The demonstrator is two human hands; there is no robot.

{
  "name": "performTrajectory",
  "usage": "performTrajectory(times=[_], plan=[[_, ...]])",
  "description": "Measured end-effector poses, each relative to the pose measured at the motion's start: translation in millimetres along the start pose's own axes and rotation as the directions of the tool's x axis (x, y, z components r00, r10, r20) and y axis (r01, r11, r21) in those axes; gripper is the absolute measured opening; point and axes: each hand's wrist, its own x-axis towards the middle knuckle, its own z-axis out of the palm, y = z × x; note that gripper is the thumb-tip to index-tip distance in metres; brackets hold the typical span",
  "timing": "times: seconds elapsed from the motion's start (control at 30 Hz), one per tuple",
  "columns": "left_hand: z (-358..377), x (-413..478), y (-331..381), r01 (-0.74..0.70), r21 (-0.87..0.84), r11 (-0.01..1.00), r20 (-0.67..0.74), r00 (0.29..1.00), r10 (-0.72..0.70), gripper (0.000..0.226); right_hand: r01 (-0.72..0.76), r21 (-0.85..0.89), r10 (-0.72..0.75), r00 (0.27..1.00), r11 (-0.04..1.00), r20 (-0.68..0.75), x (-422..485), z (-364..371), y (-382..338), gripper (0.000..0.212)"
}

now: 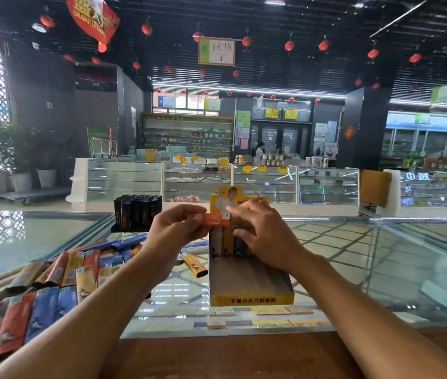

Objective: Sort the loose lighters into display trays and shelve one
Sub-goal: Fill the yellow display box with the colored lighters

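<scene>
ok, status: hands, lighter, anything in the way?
Left hand grips orange lighter, right hand pinches its end. Held over yellow tray. Nothing blocking; loose pile sits left.

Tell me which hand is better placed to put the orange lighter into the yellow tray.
Right, probably. The right hand is over the yellow tray, its fingers at one end of the orange lighter. The left hand grips the other end, off to the tray's side, nearer the loose pile.

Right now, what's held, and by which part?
Left hand grips an orange lighter by its left end. Right hand touches its capped right end; whether it pinches cannot be told.
</scene>
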Motion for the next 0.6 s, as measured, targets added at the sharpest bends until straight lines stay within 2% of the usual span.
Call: performTrajectory(times=[0.1,0.23,0.33,0.4,0.47,0.5,0.53,0.6], plan=[[4.4,-3.4,2.7,0.03,-0.057,0.998,0.022,0.999,-0.029,0.016,-0.043,0.285,0.053,0.998,0.958,-0.025,1.5,-18.0,-6.8,0.057],[10.0,-5.4,2.8,0.074,-0.093,0.993,0.094,0.993,-0.065,0.016,-0.033,0.465,0.078,0.994,0.885,-0.078,2.5,-29.3,-11.9,0.038],[7.4,-0.5,-2.3,-0.07,0.156,0.985,0.099,0.994,0.054,0.017,-0.013,0.492,0.112,0.979,0.87,-0.171,3.7,-31.4,-9.3,0.024],[3.3,1.8,-6.8,-0.23,0.411,0.882,0.144,0.972,0.186,0.013,-0.063,0.512,0.195,0.958,0.857,-0.209,4.1,-34.1,-3.6,0.022],[-1.5,2.1,-14.9,-0.366,0.613,0.701,0.293,0.928,0.228,0.033,-0.122,0.548,0.271,0.942,0.828,-0.198,1.9,-37.4,4.5,0.022],[-4.3,2.5,-19.1,-0.393,0.675,0.624,0.366,0.913,0.18,0.048,-0.133,0.545,0.284,0.937,0.828,-0.202,0.7,-38.7,9.2,0.022],[-6.4,1.9,-22.0,-0.398,0.709,0.582,0.418,0.902,0.108,0.062,-0.139,0.531,0.288,0.934,0.836,-0.209,-0.7,-40.0,13.4,0.021],[-10.0,0.9,-25.1,-0.38,0.732,0.565,0.476,0.879,-0.026,0.089,-0.154,0.5,0.297,0.929,0.852,-0.222,-2.1,-41.3,19.3,0.023]])
